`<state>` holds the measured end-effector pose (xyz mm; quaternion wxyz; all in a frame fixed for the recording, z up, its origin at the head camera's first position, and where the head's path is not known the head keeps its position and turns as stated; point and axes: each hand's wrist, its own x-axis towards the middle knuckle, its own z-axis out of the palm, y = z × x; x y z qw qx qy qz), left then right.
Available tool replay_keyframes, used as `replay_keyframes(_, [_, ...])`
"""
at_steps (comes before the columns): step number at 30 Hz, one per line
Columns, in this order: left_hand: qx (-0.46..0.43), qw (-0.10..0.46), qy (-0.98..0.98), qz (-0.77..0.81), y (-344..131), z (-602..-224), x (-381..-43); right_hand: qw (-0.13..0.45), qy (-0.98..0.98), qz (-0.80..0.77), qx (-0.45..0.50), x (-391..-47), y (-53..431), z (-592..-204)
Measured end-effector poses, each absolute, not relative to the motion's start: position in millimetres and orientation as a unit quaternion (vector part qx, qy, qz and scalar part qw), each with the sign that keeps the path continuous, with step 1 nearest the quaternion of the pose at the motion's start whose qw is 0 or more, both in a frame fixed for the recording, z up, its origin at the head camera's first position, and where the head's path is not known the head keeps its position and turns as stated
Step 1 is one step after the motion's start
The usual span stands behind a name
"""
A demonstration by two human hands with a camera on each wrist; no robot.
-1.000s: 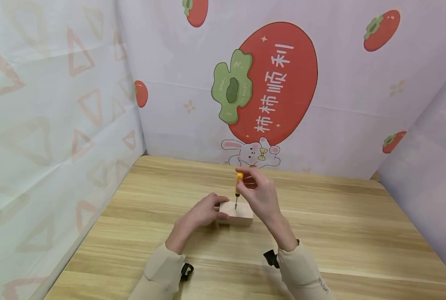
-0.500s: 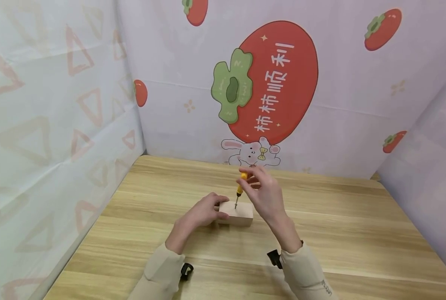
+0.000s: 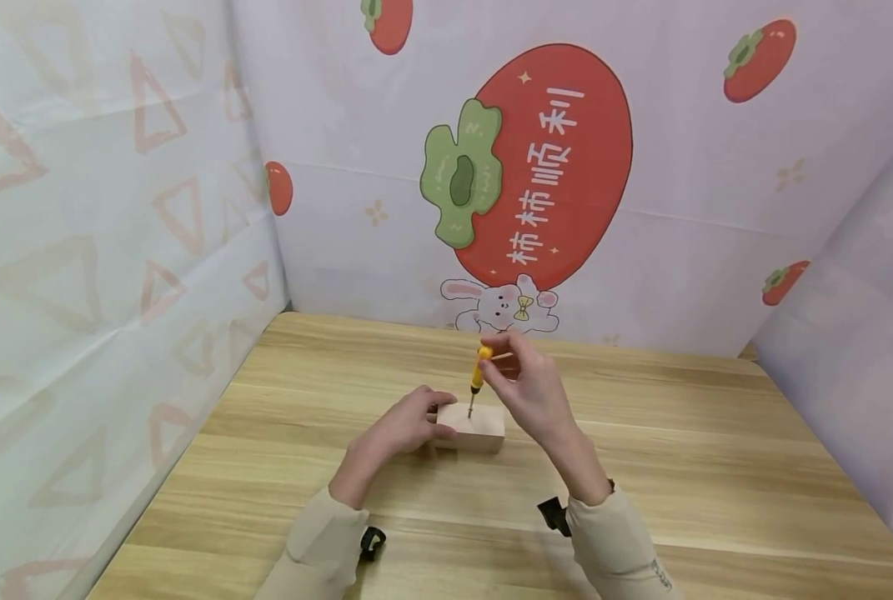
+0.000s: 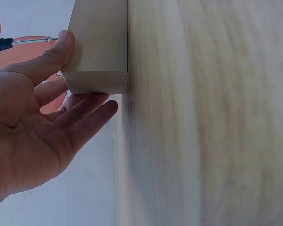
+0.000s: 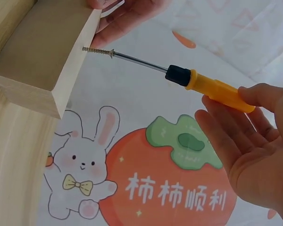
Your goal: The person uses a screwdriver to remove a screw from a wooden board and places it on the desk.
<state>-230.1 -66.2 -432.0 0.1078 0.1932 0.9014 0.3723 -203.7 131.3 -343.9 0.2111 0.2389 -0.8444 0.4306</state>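
First inspector: Where do you have the work set up?

Second inspector: You have it on the table, around the middle, short of the far edge.

First inspector: State of your hands?

Second inspector: Your left hand is clamped on the left end of the wooden block, thumb to the near side, fingers to the far side. Your right hand, on the right, pinches the upper handle of the screwdriver between thumb and fingers.

First inspector: Tool alignment?

Second inspector: Your screwdriver leans slightly right at the top; its tip meets the head of the screw.

First inspector: Progress?

Second inspector: Your screw stands at the block's top face, most of its thread exposed. I judge you have it started, with most of the driving left. You show no depth; I cannot tell how far the point has entered.
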Motion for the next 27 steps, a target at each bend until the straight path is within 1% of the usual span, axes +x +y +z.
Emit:
replay_keyframes(7, [0.192, 0.11, 0.901, 0.374, -66.0, -431.9, -229.0, 0.243, -0.851, 0.408, 0.225, -203.6, 130.0, -345.9])
replay_keyframes(11, [0.188, 0.112, 0.899, 0.378, -65.9, -431.2, -229.0, 0.252, -0.844, 0.413, 0.231, -203.7, 130.7, -344.6])
replay_keyframes(17, [0.189, 0.113, 0.9, 0.376, -66.4, -431.2, -229.8, 0.226, -0.836, 0.427, 0.26, -203.9, 132.3, -341.2])
replay_keyframes(21, [0.184, 0.116, 0.901, 0.376, -66.2, -431.6, -230.1, 0.207, -0.84, 0.43, 0.258, -203.7, 132.4, -340.8])
replay_keyframes(27, [0.182, 0.116, 0.902, 0.373, -65.8, -430.9, -229.3, 0.206, -0.843, 0.431, 0.247, -203.7, 131.1, -344.3])
